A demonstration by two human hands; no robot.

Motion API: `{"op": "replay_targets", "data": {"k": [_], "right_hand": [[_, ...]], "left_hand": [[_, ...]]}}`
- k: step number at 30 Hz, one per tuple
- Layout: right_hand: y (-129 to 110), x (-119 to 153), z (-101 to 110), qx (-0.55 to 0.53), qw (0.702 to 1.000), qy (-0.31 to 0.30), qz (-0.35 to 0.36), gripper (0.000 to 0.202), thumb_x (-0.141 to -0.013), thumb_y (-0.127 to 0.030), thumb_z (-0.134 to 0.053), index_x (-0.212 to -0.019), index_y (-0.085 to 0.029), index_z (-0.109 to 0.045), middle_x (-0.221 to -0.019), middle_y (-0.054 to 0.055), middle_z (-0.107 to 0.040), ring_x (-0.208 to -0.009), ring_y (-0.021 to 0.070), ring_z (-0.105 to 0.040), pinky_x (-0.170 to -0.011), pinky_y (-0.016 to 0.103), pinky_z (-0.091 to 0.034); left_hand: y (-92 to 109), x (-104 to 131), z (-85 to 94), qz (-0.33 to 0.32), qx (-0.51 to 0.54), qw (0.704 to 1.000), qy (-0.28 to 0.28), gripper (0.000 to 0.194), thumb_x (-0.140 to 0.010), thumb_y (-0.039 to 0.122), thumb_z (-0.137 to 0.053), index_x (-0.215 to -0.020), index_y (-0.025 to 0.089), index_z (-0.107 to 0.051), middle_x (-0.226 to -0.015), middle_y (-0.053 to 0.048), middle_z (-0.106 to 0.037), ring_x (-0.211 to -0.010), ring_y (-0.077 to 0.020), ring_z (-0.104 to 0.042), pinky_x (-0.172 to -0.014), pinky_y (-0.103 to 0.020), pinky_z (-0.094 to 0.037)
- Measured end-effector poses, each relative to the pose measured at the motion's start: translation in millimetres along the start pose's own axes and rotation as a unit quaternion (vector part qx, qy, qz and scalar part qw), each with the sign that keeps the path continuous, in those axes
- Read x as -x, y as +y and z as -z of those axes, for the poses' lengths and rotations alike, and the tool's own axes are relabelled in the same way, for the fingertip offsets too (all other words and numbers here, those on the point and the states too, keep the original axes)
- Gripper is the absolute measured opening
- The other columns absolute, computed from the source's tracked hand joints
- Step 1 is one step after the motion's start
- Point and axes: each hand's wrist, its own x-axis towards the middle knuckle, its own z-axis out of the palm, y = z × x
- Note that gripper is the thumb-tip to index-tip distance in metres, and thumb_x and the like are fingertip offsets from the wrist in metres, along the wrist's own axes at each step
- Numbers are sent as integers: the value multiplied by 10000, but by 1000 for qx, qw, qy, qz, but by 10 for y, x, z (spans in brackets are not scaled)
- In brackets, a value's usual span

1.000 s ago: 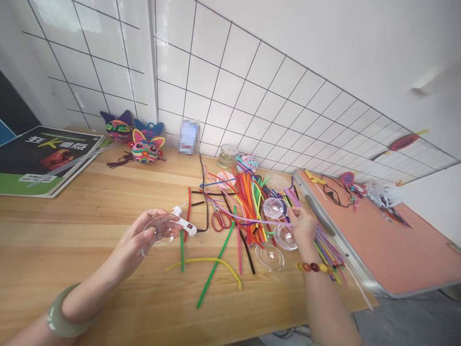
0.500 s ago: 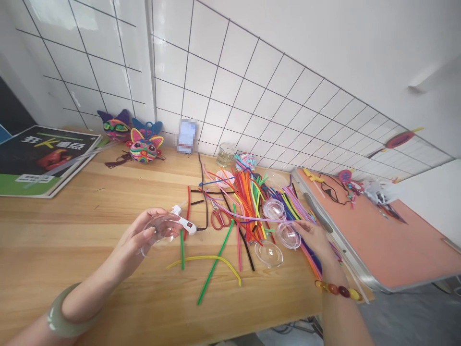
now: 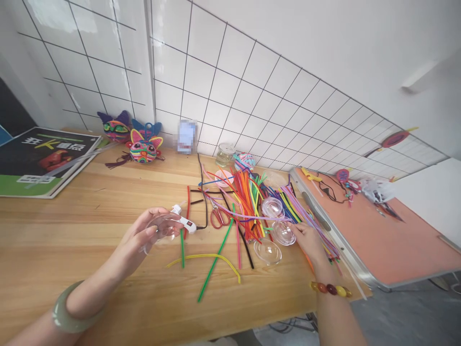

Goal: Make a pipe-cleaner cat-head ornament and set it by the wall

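My left hand (image 3: 139,235) is closed around a clear plastic dome (image 3: 163,228), above the wooden table's left half. Just past the dome lies a white glue gun (image 3: 188,224) with a black cord. On the right, my right hand (image 3: 304,238) has its fingertips at the edge of a clear round dish (image 3: 284,233). Another clear dish (image 3: 272,208) sits behind that one, and a clear dome (image 3: 267,252) rests in front to the left. A large bundle of colourful pipe cleaners (image 3: 248,202) is spread left of my right hand.
Red scissors (image 3: 219,217) lie mid-table. Loose green (image 3: 216,259) and yellow pipe cleaners are in front. Colourful cat masks (image 3: 143,146), a phone (image 3: 186,137) and a glass jar (image 3: 225,154) stand along the wall. A magazine (image 3: 46,158) is at left, an orange board (image 3: 378,235) at right.
My right hand has moved slightly left, and the clear dish at its fingertips has shifted left with it. My left hand stays nearly still with the dome.
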Motion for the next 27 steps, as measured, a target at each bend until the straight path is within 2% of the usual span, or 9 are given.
{"op": "replay_targets", "data": {"k": [4,8,12,18,27], "right_hand": [[18,34,-7,-29,999,26,-11,421,-728,-571,-608,-534,-201,-659,-662,44,-709,-721,258,-640,-693,349,-493],[97,55,-32,-70,995,69,-30,367,-734,-530,-607,-803,-201,-754,-888,58,-756,-889,287,-671,-814,406,-512],[195,66,-67,-108,987,109,-44,431,-718,-511,-635,-978,-188,-753,-984,91,-752,-919,285,-679,-808,413,-531],[267,77,-103,-135,979,143,-50,475,-705,-510,-663,-1036,-178,-744,-981,123,-754,-912,292,-688,-794,426,-542],[291,100,-112,-91,986,130,-41,447,-718,-512,-640,-976,-166,-755,-946,114,-761,-883,288,-696,-810,426,-539]], "left_hand": [[15,13,-3,2,-4,1000,1,348,-773,429,-680,-1030,201,-626,-1125,-134,-690,-970,-311,-663,-831,-409,-496],[18,14,-6,2,-3,1000,-4,331,-783,422,-673,-1033,211,-623,-1124,-124,-693,-969,-307,-668,-827,-397,-500],[8,10,-5,-2,2,1000,-2,319,-783,410,-676,-1030,213,-629,-1117,-120,-699,-960,-307,-672,-821,-393,-504],[-6,4,5,-5,8,1000,-6,330,-784,407,-673,-1046,211,-628,-1121,-126,-699,-974,-318,-671,-838,-412,-502],[-9,6,7,-7,5,1000,-18,318,-807,409,-653,-1058,218,-612,-1131,-117,-694,-971,-307,-673,-845,-407,-498]]}}
